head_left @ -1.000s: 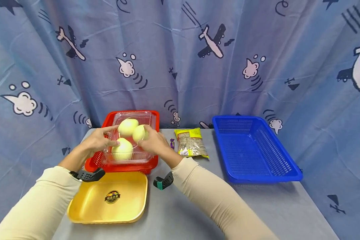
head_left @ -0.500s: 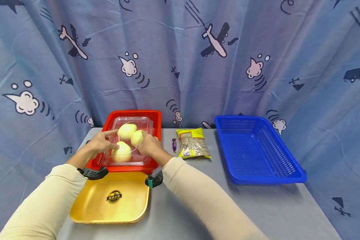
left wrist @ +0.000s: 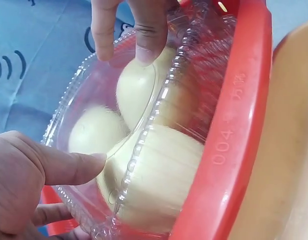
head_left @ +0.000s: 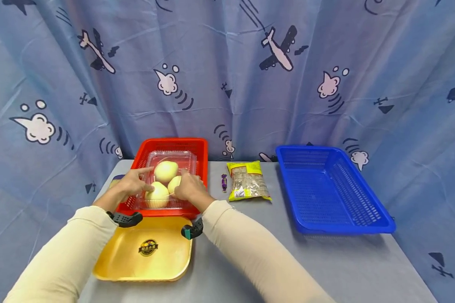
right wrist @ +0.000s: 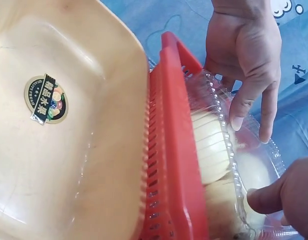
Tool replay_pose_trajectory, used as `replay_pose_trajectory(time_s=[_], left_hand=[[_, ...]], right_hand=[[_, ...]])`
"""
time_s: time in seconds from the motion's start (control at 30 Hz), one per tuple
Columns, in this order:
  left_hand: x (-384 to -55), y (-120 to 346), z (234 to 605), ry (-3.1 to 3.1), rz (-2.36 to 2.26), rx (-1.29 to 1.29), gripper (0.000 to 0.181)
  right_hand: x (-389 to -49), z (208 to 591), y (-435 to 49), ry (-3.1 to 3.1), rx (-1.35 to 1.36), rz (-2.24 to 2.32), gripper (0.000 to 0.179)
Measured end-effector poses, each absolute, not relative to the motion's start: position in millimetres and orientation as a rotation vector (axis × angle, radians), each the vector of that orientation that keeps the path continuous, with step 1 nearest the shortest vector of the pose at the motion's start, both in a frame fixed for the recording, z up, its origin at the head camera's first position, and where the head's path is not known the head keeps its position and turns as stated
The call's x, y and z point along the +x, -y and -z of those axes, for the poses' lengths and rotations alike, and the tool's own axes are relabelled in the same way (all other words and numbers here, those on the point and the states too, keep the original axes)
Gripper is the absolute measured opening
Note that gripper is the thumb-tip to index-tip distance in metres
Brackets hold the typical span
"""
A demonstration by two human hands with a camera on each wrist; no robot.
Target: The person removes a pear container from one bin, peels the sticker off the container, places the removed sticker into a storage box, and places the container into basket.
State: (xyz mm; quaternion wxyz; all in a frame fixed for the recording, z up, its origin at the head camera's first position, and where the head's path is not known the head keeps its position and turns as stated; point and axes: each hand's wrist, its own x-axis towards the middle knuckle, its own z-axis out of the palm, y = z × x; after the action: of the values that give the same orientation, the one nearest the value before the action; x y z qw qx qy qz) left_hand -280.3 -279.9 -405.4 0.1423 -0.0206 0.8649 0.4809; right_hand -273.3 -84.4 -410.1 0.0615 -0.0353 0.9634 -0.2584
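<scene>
A clear plastic clamshell box sits inside the red basket. Three pale yellow round fruits show through its lid. My left hand holds the box's left side; in the left wrist view its thumb presses the lid while other fingers reach down round the edge. On the right side my right hand grips the box, thumb on the lid in the right wrist view. The lower parts of the right hand's fingers are hidden behind the box there.
A yellow tray with a round label lies in front of the red basket. To the right are a purple wrapped candy, a yellow snack bag and a large blue basket. A patterned curtain hangs behind.
Both hands have lowered the clamshell box deeper into the red basket. The fruits inside have shifted towards one another. The head view has turned slightly left.
</scene>
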Motion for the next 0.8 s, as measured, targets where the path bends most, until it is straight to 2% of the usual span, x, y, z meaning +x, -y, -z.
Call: replay_pose_trajectory(time_s=[0.27,0.63,0.8], left_hand=[[-285.9,278.3,418.2,-2.511,-1.357,-0.085,0.078],[-287.2,274.8,425.7,-2.523,-1.287,-0.153,0.077],[-288.4,274.3,426.9,-2.514,-1.282,-0.180,0.076]], right_hand=[[-277.7,418.5,90.5,-2.921,-0.098,0.697,0.072],[-276.2,428.9,93.3,-2.924,-0.107,0.685,0.052],[-279.8,436.4,94.6,-2.953,-0.127,0.663,0.058]])
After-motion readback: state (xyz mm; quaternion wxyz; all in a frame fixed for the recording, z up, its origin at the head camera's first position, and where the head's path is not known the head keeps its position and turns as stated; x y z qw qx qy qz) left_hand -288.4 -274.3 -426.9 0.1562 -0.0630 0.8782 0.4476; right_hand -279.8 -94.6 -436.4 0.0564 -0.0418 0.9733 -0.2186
